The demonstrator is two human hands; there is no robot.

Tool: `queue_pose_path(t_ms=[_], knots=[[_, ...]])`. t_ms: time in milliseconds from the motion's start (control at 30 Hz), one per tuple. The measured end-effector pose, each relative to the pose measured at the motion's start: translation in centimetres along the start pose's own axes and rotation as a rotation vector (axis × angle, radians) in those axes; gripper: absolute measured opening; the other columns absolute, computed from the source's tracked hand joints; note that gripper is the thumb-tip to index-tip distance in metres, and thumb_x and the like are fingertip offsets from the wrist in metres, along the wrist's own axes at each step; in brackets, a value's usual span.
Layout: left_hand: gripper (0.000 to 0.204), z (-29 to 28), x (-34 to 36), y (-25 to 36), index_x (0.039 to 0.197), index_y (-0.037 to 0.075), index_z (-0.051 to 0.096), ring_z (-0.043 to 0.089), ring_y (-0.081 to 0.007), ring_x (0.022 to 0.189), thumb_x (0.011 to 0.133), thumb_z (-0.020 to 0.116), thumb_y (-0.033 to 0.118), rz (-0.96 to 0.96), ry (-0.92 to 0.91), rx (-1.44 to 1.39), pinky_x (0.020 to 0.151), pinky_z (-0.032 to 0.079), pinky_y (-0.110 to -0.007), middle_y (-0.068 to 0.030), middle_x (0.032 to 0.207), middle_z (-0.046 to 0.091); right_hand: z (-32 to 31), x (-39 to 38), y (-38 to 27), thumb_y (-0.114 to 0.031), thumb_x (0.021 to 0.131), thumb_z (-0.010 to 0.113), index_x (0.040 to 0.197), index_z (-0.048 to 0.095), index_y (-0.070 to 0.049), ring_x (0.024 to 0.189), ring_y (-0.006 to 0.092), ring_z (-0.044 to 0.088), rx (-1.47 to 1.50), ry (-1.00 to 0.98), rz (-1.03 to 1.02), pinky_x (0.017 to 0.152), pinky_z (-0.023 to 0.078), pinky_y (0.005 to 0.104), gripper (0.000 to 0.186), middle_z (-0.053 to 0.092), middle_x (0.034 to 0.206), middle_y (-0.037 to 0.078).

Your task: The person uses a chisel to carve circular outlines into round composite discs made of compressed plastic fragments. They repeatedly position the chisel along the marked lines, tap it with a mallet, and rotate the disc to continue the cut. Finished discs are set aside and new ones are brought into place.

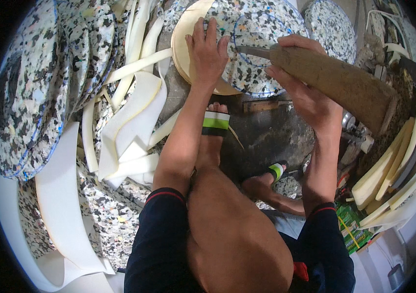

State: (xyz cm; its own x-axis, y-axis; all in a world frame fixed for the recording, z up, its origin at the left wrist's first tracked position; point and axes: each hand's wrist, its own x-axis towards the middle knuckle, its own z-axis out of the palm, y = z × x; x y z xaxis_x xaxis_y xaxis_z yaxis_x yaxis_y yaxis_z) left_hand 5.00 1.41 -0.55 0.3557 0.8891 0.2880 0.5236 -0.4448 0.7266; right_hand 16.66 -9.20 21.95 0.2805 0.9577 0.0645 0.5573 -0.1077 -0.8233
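Observation:
My left hand (207, 58) lies palm down, fingers stretched out, over a pale round disc (182, 44) that looks like wood, beside a speckled foam disc (261, 29) with blue lines drawn on it. My right hand (310, 93) grips a tool that looks like a knife (335, 78). It has a short narrow metal blade and a broad, worn brown wooden handle. The blade points left over the foam disc, a little to the right of my left hand; whether it touches the foam I cannot tell.
Speckled foam discs are stacked at the left (37, 88); another foam disc (332, 29) lies at the far right. White foam offcuts (135, 117) lie left of my forearm, and curved foam strips (393, 156) at the right. My sandalled feet (215, 122) stand on the dark floor.

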Motion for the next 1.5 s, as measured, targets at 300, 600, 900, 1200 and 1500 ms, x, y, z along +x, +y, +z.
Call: queue_pose_path(t_ms=[300, 600, 900, 1200, 1500], knots=[[0.057, -0.2, 0.2, 0.1, 0.145, 0.007, 0.051, 0.049, -0.0422, 0.132, 0.096, 0.067, 0.03, 0.021, 0.008, 0.005, 0.115, 0.028, -0.064, -0.0218, 0.15, 0.043, 1.2, 1.4, 0.6, -0.004, 0.089, 0.081, 0.123, 0.065, -0.003, 0.096, 0.0089, 0.065, -0.03, 0.004, 0.108, 0.082, 0.055, 0.0249, 0.037, 0.07, 0.106, 0.003], [0.057, -0.2, 0.4, 0.2, 0.144, 0.007, 0.052, 0.046, -0.0425, 0.135, 0.093, 0.069, 0.025, 0.008, -0.006, -0.019, 0.114, 0.028, -0.064, -0.0222, 0.15, 0.043, 1.6, 2.2, 1.0, 0.0, 0.086, 0.081, 0.123, 0.066, -0.004, 0.094, 0.0092, 0.066, -0.075, 0.037, 0.109, 0.08, 0.058, 0.0265, 0.04, 0.07, 0.102, 0.004], [0.057, -0.1, 0.1, 0.3, 0.145, 0.007, 0.052, 0.045, -0.0414, 0.136, 0.094, 0.069, 0.027, 0.005, 0.011, -0.008, 0.115, 0.028, -0.063, -0.0223, 0.15, 0.044, 0.6, 1.5, 0.1, -0.001, 0.087, 0.081, 0.123, 0.066, -0.004, 0.091, 0.01, 0.067, 0.183, 0.111, 0.049, 0.078, 0.058, 0.0258, 0.039, 0.072, 0.101, 0.005], [0.057, -0.1, 0.2, 0.3, 0.145, 0.007, 0.051, 0.045, -0.0414, 0.136, 0.094, 0.068, 0.027, -0.013, 0.001, -0.024, 0.115, 0.028, -0.063, -0.0224, 0.15, 0.043, 1.6, 2.6, 0.7, -0.005, 0.085, 0.084, 0.114, 0.069, 0.001, 0.08, 0.0075, 0.066, -0.087, 0.16, 0.004, 0.069, 0.054, 0.0249, 0.034, 0.073, 0.092, 0.003], [0.058, -0.2, 0.3, 0.3, 0.147, 0.008, 0.051, 0.045, -0.0429, 0.137, 0.096, 0.066, 0.029, -0.026, -0.021, -0.034, 0.116, 0.026, -0.063, -0.0237, 0.152, 0.043, 3.0, 3.6, 2.1, 0.001, 0.088, 0.079, 0.123, 0.067, 0.0, 0.088, 0.009, 0.067, -0.021, 0.148, 0.008, 0.073, 0.058, 0.0244, 0.036, 0.073, 0.1, 0.006]])
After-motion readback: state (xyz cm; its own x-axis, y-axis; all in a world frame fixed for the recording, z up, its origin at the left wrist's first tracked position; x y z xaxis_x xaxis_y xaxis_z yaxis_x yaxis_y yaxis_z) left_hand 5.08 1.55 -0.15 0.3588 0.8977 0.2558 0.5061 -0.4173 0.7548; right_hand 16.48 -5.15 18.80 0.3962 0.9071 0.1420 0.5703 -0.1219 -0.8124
